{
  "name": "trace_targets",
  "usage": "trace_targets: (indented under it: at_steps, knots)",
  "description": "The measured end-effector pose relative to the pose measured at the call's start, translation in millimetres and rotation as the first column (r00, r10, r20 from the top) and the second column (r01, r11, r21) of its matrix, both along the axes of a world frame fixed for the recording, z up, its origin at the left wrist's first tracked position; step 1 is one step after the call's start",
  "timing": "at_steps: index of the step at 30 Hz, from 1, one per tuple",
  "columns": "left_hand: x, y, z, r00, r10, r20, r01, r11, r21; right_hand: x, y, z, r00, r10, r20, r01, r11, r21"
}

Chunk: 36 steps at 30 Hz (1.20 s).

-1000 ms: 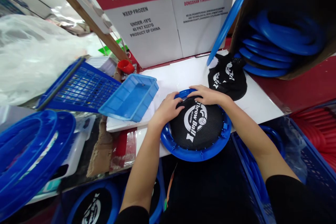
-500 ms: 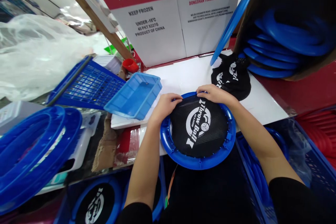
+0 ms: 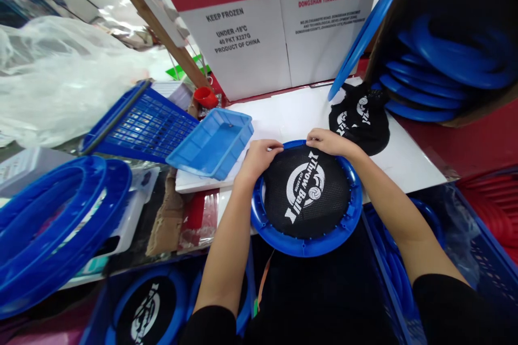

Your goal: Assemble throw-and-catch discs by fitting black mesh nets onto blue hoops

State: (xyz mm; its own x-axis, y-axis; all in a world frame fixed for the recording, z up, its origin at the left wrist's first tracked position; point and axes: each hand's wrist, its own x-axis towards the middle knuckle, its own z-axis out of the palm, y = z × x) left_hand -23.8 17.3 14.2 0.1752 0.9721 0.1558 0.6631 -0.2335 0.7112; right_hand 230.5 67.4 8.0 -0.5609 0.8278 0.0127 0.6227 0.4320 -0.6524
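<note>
A round black mesh net (image 3: 283,210) with a white "Throw Ball" print lies over a blue plastic ring (image 3: 303,248) in front of me. Along its near edge the net meets the ring's small pegs; a gap shows at the left side. My left hand (image 3: 260,158) pinches the net's far-left edge at the ring. At the far right of the same rim, my right hand (image 3: 327,142) has its fingers closed on the net's edge. The fingertips of both hands press close to the rim. More black mesh nets (image 3: 372,135) lie in a pile beyond my right hand.
A light-blue tray (image 3: 214,145) and a blue basket (image 3: 149,124) stand to the left. Blue rings (image 3: 52,215) are stacked at far left; others (image 3: 424,86) fill a box at right. A white carton (image 3: 259,64) stands behind the white board (image 3: 279,116). Finished-looking discs (image 3: 162,307) lie below.
The view has shifted slightly, so the surroundings sit a little further right. Both hands stay at the far rim, with the right fingers drawn closer together on the net's edge.
</note>
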Motion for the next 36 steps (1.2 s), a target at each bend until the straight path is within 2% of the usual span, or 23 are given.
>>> trace_targets:
  at_steps: [6,12,19,27,32,36]
  knots:
    - [-13,3,-0.9,0.999,-0.003,0.053,0.006,0.998,-0.060,4,5,-1.0,1.000,0.003,-0.025,-0.005,0.997,-0.075]
    - [-16,6,-5.5,0.993,-0.046,0.108,0.065,0.983,-0.174,-1,3,-1.9,1.000,-0.020,0.012,0.021,0.998,-0.062]
    - [-10,4,-4.0,0.994,-0.072,0.079,0.080,0.992,-0.100,-3,-2,-0.3,0.999,0.010,0.051,-0.011,0.999,0.035]
    - [-14,7,-7.8,0.998,-0.028,0.054,0.034,0.993,-0.117,-3,-3,-1.1,0.999,0.009,0.034,-0.011,0.999,0.040]
    - [-14,4,-2.9,0.995,-0.092,0.032,0.095,0.991,-0.099,-3,-2,-1.7,0.999,-0.009,0.038,0.008,0.999,0.035]
    - [-12,4,-1.0,0.989,-0.130,0.067,0.137,0.985,-0.107,-1,-2,-5.6,1.000,-0.018,-0.024,0.018,1.000,0.013]
